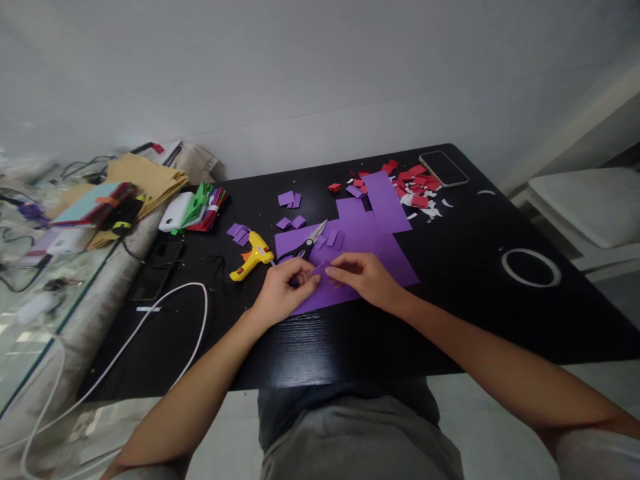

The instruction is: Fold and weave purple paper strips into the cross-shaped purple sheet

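Observation:
Between my left hand (pixel 290 287) and my right hand (pixel 363 277) is a small piece of purple paper (pixel 321 268), pinched in the fingertips of both. Beneath my hands lie larger purple sheets (pixel 395 257). Scissors (pixel 311 244) with black handles rest on the sheet just beyond my fingers, blades partly apart. Small folded purple pieces (pixel 336 239) sit beside the blades, and more folded pieces (pixel 291 222) lie farther back. Left of my left hand is a yellow glue gun (pixel 253 257) on its side.
Red and white paper scraps (pixel 420 183) and a phone (pixel 444 168) lie at the back right. A tape ring (pixel 531 268) is on the right. At left are coloured paper bundles (pixel 203 207), a dark phone-like slab (pixel 157 270) and a looping white cable (pixel 205 313). A white chair (pixel 590 200) stands beyond the table's right edge.

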`<state>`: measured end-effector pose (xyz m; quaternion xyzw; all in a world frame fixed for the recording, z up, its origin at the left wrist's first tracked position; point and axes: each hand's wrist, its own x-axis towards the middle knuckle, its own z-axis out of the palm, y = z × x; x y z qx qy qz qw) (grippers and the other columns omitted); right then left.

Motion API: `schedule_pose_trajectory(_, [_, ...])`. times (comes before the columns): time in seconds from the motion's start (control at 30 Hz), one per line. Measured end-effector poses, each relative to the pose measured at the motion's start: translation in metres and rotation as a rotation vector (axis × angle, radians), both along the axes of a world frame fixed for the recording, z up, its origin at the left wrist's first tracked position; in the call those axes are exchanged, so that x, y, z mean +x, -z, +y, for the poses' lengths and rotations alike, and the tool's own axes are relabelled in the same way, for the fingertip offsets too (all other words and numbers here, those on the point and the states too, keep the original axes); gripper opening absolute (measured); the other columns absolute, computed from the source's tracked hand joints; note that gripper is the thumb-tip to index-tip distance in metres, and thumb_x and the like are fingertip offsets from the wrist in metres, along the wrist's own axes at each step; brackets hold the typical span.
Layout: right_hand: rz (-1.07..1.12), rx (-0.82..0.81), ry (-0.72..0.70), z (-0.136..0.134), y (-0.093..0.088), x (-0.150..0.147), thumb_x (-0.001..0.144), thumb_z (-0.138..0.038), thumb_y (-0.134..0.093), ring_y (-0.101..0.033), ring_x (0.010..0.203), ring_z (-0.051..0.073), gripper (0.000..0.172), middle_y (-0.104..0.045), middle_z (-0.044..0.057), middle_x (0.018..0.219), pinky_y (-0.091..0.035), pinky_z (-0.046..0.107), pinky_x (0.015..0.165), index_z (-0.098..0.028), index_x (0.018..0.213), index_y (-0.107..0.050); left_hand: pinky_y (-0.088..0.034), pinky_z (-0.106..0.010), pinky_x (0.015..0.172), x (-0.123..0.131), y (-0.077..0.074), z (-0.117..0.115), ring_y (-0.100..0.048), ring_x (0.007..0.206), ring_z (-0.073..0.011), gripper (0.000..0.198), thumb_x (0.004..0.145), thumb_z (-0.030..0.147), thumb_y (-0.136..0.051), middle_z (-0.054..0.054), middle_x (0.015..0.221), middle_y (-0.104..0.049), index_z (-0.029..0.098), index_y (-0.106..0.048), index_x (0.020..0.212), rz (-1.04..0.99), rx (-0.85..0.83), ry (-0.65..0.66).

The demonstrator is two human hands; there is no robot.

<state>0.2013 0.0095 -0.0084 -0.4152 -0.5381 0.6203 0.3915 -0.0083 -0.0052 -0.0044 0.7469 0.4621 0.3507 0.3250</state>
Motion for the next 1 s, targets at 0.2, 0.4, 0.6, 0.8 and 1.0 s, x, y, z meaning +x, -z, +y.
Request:
schedule_pose_trajectory(0.2, [-0.033,0.041,-0.011,0.0,-0.002,0.002,0.073,-0.046,-0.084,-0.063,0.064,0.015,0.028,-0.07,0.001,0.071,-0.056,0.031,0.066,-0.02,0.075,-0.075,-0.043,-0.023,0.061,0.002,0.003,-0.002,-0.055,0.065,-0.0115,0.017,0.092,0.033,-0.066,0.001,0.07,-0.059,0.017,-0.065,0.084,0.014,0.071,0.008])
schedule_pose_trajectory(0.4, [-0.069,0.074,0.046,0.002,0.005,0.002,0.08,-0.047,-0.077,-0.069,0.075,0.019,0.028,-0.077,0.007,0.087,-0.06,0.033,0.066,-0.02,0.09,-0.08,-0.043,-0.023,0.062,-0.017,-0.003,0.014,-0.054,0.063,-0.0106,0.021,0.092,0.037,-0.065,0.002,0.071,-0.06,0.018,-0.064,0.085,-0.147,0.032,-0.258])
schedule_pose_trajectory(0.6, [-0.112,0.087,0.107,0.01,0.007,0.009,0.081,-0.036,-0.075,-0.071,0.079,0.021,0.019,-0.077,0.006,0.088,-0.061,0.036,0.071,-0.022,0.094,-0.079,-0.047,-0.026,0.063,-0.076,-0.008,0.054,-0.059,0.063,-0.0138,0.022,0.089,0.038,-0.062,-0.002,0.072,-0.065,0.016,-0.066,0.086,-0.18,0.05,-0.835])
schedule_pose_trajectory(0.8, [-0.174,0.139,0.174,0.025,0.013,0.02,0.079,-0.014,-0.062,-0.072,0.086,0.02,0.024,-0.078,0.006,0.094,-0.062,0.039,0.08,-0.022,0.095,-0.078,-0.049,-0.036,0.077,-0.1,-0.004,0.06,-0.069,0.086,-0.027,0.023,0.084,0.032,-0.064,-0.01,0.092,-0.076,0.016,-0.073,0.098,0.373,-0.089,-0.922])
schedule_pose_trajectory(1.0, [-0.384,0.316,0.154,0.03,0.016,0.027,0.074,-0.003,-0.052,-0.073,0.096,0.022,0.04,-0.078,0.008,0.104,-0.058,0.044,0.094,-0.02,0.102,-0.075,-0.049,-0.033,0.077,-0.065,-0.003,0.045,-0.066,0.081,-0.0215,0.02,0.09,0.031,-0.057,-0.007,0.09,-0.073,0.018,-0.07,0.098,0.355,0.167,-0.584])
